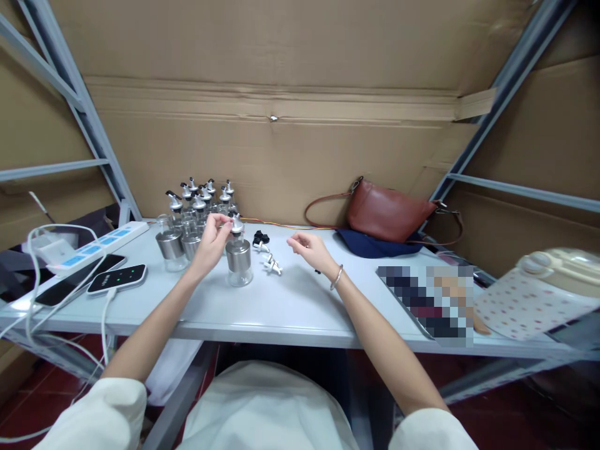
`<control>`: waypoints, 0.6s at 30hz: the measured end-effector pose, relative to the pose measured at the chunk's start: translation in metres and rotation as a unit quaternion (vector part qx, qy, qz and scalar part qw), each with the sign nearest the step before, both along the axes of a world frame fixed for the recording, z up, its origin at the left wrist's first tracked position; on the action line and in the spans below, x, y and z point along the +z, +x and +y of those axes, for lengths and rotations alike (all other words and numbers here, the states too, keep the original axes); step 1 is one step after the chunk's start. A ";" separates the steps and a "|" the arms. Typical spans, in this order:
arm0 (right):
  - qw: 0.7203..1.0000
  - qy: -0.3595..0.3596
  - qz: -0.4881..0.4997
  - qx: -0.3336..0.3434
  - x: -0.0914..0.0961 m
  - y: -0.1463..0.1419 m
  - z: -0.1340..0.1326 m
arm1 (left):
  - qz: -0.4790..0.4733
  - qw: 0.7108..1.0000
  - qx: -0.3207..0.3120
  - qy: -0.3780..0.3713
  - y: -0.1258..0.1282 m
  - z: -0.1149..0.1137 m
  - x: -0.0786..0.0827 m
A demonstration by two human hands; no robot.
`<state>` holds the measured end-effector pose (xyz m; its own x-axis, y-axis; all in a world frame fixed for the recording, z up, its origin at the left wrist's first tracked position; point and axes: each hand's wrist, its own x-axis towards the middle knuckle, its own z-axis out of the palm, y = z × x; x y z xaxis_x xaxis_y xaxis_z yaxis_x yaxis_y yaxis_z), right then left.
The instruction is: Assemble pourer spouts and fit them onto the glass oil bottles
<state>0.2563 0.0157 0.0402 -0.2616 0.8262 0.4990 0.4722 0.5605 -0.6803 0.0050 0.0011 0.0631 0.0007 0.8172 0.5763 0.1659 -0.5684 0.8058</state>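
Observation:
A glass oil bottle (240, 275) with a steel band stands upright on the table, a metal pour spout (237, 224) in its neck. My left hand (214, 242) is closed, thumb and fingers pinching at that spout. To the right, my right hand (313, 251) hovers over the table with its fingers curled together; whether anything small is in them is hidden. Between the hands lie loose white-and-silver spout parts (272, 265) and a small heap of black caps (260, 237). A dark bit lies under my right hand.
Several similar bottles (171, 247) stand behind my left hand, some with spouts. A power strip (105, 245) and two phone-like devices lie left, with white cables. A brown bag (389, 211) on dark blue cloth, a blurred-out flat object and a dotted container (539, 294) are right.

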 end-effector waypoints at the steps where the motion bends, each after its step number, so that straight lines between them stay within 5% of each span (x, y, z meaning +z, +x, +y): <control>1: 1.000 0.004 0.017 0.002 0.002 -0.001 -0.003 | -0.029 0.999 -0.025 -0.013 0.004 -0.003 -0.002; 11: 0.988 0.079 0.116 0.063 0.021 -0.024 -0.060 | -0.100 0.965 -0.219 -0.107 0.055 -0.050 -0.021; 18: 0.980 0.061 0.172 0.077 0.021 -0.027 -0.084 | -0.057 0.957 -0.274 -0.081 0.086 -0.065 -0.021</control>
<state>0.2295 -0.0686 0.0612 -0.1773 0.7190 0.6721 0.1312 0.6941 -0.7079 0.0905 -0.0635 0.0418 0.3982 0.7916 0.4635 -0.2155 -0.4104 0.8861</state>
